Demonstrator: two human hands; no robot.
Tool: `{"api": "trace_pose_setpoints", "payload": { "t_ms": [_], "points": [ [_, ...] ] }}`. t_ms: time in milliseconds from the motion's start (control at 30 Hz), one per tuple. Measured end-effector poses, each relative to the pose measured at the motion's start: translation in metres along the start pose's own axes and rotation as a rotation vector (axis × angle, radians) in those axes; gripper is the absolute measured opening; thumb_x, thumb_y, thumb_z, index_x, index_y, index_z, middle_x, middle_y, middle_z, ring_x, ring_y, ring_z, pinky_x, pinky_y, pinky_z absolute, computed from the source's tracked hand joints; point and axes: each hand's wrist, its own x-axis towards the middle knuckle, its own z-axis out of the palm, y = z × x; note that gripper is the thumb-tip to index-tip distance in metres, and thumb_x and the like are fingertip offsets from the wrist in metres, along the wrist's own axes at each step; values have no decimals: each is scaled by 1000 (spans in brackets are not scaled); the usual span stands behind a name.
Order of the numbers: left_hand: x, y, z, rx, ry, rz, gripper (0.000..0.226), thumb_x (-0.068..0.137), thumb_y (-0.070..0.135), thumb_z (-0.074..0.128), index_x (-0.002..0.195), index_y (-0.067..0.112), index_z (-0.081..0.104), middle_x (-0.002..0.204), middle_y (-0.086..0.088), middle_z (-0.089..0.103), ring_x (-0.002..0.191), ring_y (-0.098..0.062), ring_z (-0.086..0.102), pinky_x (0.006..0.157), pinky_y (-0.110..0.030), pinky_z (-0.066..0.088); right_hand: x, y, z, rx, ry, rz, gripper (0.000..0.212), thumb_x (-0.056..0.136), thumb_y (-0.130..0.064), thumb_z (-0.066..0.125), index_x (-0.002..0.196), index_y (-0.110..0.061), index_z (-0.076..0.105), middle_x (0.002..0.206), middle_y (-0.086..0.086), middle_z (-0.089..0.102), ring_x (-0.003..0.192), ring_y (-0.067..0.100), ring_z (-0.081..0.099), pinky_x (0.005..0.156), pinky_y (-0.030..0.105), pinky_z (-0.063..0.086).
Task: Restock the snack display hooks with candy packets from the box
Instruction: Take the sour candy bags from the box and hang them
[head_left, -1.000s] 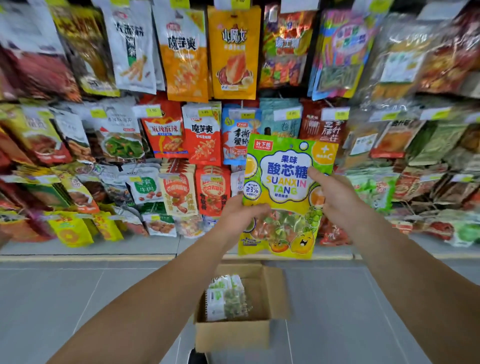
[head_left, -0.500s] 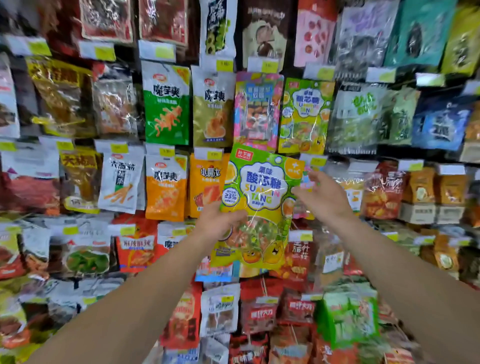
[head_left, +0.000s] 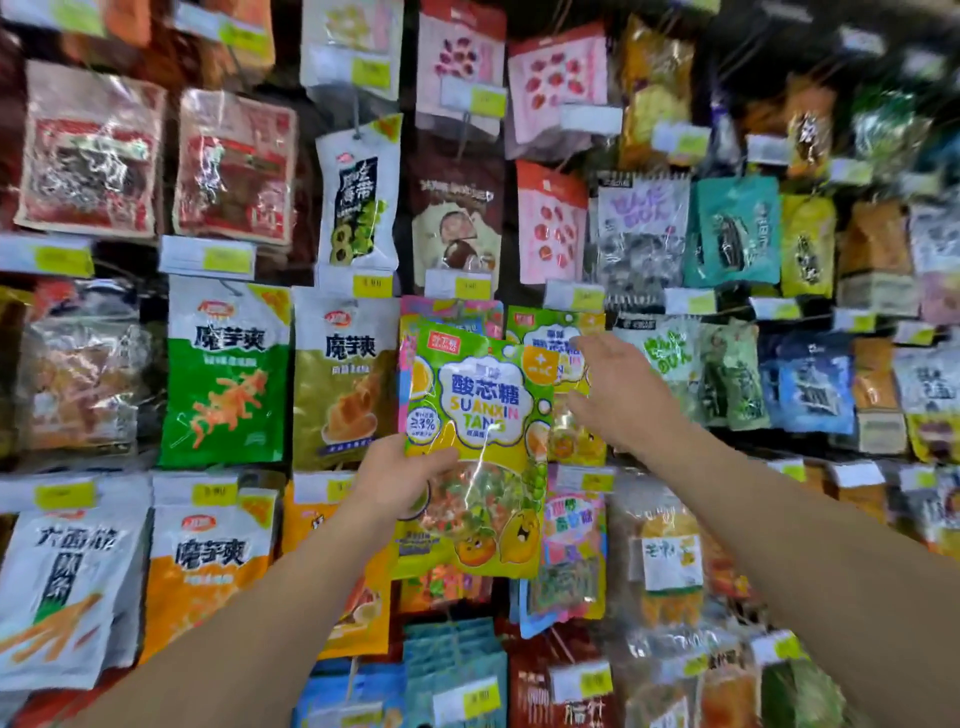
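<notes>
My left fingers (head_left: 439, 457) curl round the lower left edge of the candy packet (head_left: 475, 415), thumb across its front, holding it upright against the wall of hanging snacks. My right fingers (head_left: 592, 345) lie nearly straight and loose, holding nothing; their tips reach up beside the packet's top right corner, over a matching packet (head_left: 558, 332) that already hangs on the display. Whether they touch that hanging one I cannot tell.

Room is tight. Left of my left fingers hangs an olive bag (head_left: 345, 379), its edge just beside the packet I hold, and a green bag (head_left: 226, 371) beyond it. Above both sets of fingers runs a row of yellow price tags (head_left: 371, 285), close over the packet's top edge. Right of my right fingers pale green bags (head_left: 675, 358) hang near. Below the packet's bottom edge more packets overlap, leaving no gap.

My left hand (head_left: 400, 480) sits low, forearm rising from the lower left. My right hand (head_left: 618, 395) sits higher, back toward me, forearm running in from the lower right.
</notes>
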Motion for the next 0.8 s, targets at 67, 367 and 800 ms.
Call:
{"api": "trace_pose_setpoints", "payload": {
  "t_ms": [67, 367, 800],
  "points": [
    [17, 3, 8, -6, 11, 18, 22, 84, 25, 74, 96, 7, 71, 90, -2, 73, 84, -20, 65, 74, -32, 43, 21, 11, 1, -29, 27, -6, 67, 87, -26, 65, 147, -13, 38, 149, 9, 38, 133, 33, 41, 105, 41, 42],
    [92, 8, 64, 62, 11, 57, 25, 82, 20, 75, 63, 16, 59, 67, -2, 61, 64, -16, 54, 66, -32, 40, 111, 67, 25, -9, 115, -90, 65, 82, -18, 66, 142, -8, 44, 141, 14, 48, 127, 35, 48, 103, 42, 44],
    [117, 32, 116, 67, 79, 129, 19, 87, 6, 69, 79, 20, 58, 71, 20, 54, 55, 10, 48, 55, -8, 39, 184, 122, 49, 106, 279, -272, 34, 98, -15, 52, 130, -15, 63, 129, 8, 65, 116, 33, 58, 96, 44, 50]
  ]
}}
